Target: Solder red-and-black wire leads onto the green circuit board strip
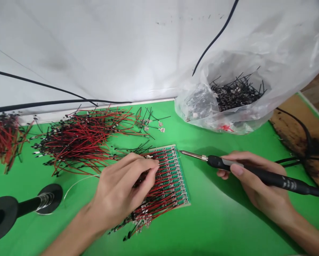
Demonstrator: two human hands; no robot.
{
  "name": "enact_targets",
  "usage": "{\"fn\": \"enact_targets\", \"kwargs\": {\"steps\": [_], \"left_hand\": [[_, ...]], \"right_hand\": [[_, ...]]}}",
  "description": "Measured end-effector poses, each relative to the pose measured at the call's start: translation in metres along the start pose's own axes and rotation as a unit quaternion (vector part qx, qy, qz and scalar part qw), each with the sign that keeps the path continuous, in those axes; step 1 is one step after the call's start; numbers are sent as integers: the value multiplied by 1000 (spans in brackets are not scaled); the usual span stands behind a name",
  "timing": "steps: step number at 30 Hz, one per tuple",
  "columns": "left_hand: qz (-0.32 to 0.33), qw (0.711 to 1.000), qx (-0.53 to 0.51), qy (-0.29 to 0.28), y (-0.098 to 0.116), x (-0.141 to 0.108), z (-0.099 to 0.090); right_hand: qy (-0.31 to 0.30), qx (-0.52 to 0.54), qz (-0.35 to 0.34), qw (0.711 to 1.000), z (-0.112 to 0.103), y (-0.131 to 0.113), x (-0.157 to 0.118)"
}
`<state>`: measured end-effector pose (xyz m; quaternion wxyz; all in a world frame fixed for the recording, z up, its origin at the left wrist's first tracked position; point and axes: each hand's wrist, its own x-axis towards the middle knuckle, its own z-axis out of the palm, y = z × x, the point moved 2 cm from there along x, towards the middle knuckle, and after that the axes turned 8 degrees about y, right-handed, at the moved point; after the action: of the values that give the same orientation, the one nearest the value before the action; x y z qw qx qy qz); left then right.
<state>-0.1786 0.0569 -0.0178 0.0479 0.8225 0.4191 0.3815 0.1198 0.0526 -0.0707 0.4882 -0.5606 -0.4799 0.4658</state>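
My left hand [123, 183] is closed in a pinch over the left part of a green circuit board panel [186, 192]. A thin solder wire [170, 160] sticks out from its fingertips toward the panel's right edge. Many red wires [159, 193] lie across the panel, partly covered by this hand. My right hand [258, 177] grips a black soldering iron [215, 162] like a pen. The iron's tip is at the panel's upper right corner; whether it touches cannot be seen. Solder trails from behind my left hand toward a black spool [28, 207].
A large pile of red and black wires [79, 138] lies behind my left hand, with another bundle [4, 137] farther left. Small parts with black leads [161, 128] lie behind the panel. A plastic bag [245, 121] of black-leaded parts stands back right, near a scorched wooden board [290, 131].
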Motion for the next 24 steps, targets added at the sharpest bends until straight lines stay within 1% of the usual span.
{"fn": "enact_targets", "kwargs": {"steps": [4,8,14,19,24], "left_hand": [[26,999,32,3,0,-4,4],[24,998,62,12,-1,-7,4],[15,997,70,14,0,-3,5],[47,995,83,-5,2,-2,6],[78,992,102,-16,4,-1,6]], "right_hand": [[3,23,20,1000,-1,1,-1],[17,22,31,999,2,-3,-4],[3,-41,2,999,0,-3,-5],[-7,-68,-21,997,-5,-1,-4],[-14,-77,-34,996,-2,-5,-4]]}}
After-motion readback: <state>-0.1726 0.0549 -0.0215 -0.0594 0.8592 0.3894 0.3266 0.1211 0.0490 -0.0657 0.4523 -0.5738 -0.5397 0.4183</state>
